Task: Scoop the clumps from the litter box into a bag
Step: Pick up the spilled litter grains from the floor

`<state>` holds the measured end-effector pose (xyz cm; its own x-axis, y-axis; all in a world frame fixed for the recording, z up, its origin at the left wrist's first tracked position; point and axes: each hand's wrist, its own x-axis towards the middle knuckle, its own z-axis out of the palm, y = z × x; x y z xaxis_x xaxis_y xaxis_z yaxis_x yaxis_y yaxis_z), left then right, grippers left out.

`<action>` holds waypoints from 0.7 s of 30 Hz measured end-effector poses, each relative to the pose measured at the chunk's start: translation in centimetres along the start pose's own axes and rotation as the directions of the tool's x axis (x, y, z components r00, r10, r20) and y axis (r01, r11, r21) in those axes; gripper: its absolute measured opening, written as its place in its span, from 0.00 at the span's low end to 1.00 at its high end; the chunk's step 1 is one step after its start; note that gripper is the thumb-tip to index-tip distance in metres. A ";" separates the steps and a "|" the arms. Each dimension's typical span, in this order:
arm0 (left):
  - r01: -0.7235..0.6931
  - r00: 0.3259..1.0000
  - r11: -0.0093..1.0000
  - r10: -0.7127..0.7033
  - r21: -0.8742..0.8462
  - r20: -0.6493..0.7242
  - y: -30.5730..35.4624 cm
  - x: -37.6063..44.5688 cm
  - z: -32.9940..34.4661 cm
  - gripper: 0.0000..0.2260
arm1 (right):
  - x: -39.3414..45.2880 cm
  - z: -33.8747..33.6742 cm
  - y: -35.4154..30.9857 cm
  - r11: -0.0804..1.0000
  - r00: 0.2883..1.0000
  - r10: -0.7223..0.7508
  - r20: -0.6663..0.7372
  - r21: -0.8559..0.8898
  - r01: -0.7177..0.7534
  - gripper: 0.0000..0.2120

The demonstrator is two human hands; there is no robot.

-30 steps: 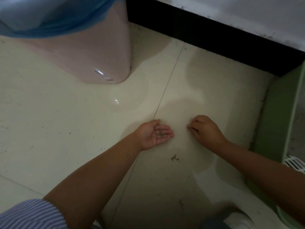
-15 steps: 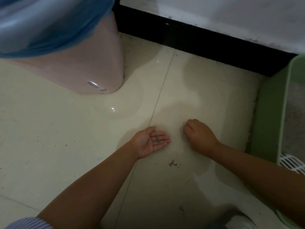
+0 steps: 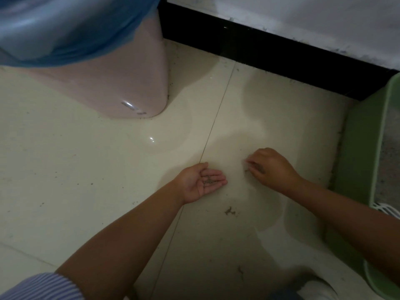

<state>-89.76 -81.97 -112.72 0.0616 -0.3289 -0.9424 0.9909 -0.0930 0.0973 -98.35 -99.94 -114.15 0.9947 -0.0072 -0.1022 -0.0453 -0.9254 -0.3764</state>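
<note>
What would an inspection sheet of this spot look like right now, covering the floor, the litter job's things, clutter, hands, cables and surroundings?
Surface: pale tiled floor, glossy, specked with scattered grains.
Job's things: green litter box at right edge; blue bag lining a pink bin; white slotted scoop partly visible by the box.
Clutter: dark smudge on the tile near the hands.
Hands: left hand palm up, cupping a few litter grains; right hand knuckles up, fingertips at the floor, blurred.
Cables: nothing seen.
Surroundings: black skirting below a white wall.
</note>
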 end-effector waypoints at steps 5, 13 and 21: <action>-0.015 1.000 1.000 0.015 -0.015 0.004 -0.1 0.2 0.0 0.20 | -0.6 0.7 0.0 0.995 0.998 -0.061 0.032 -0.071 0.064 0.08; -0.026 1.000 0.999 0.026 -0.018 0.013 -0.1 0.3 0.1 0.20 | -0.4 1.2 -0.4 0.986 0.993 -0.112 0.038 -0.121 0.116 0.07; -0.040 0.999 0.999 0.040 0.014 -0.002 -0.2 0.2 0.2 0.21 | -0.2 1.3 -0.8 0.971 0.998 -0.049 0.034 -0.233 0.056 0.06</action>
<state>-90.00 -82.24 -112.84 0.1015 -0.3302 -0.9385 0.9858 -0.0933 0.1394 -98.68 -98.74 -115.04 0.9920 0.0513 -0.1149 0.0330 -0.9871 -0.1565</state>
